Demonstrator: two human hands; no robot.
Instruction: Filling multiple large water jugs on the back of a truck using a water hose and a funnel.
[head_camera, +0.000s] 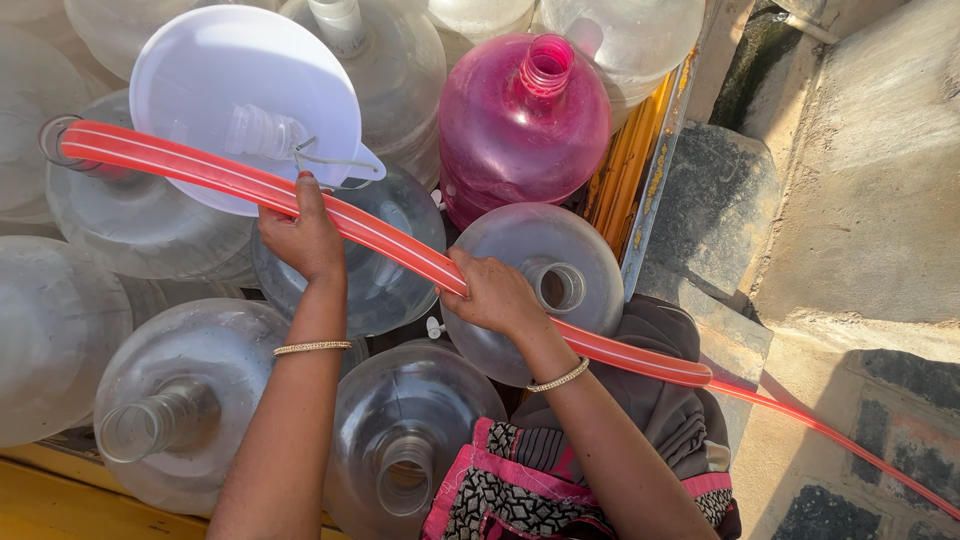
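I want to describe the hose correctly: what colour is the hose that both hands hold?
The hose is red-orange with thin pale stripes along it, seen in the head view.

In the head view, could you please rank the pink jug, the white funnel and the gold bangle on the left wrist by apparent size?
1. White funnel and pink jug: too alike to rank, and the funnel sits nearer the camera.
2. Gold bangle on the left wrist: clearly smallest.

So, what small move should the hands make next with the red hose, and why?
Probably slide the hose leftward: both the left hand and the right hand grip it, and its end lies past the white funnel, not over a bottle mouth.
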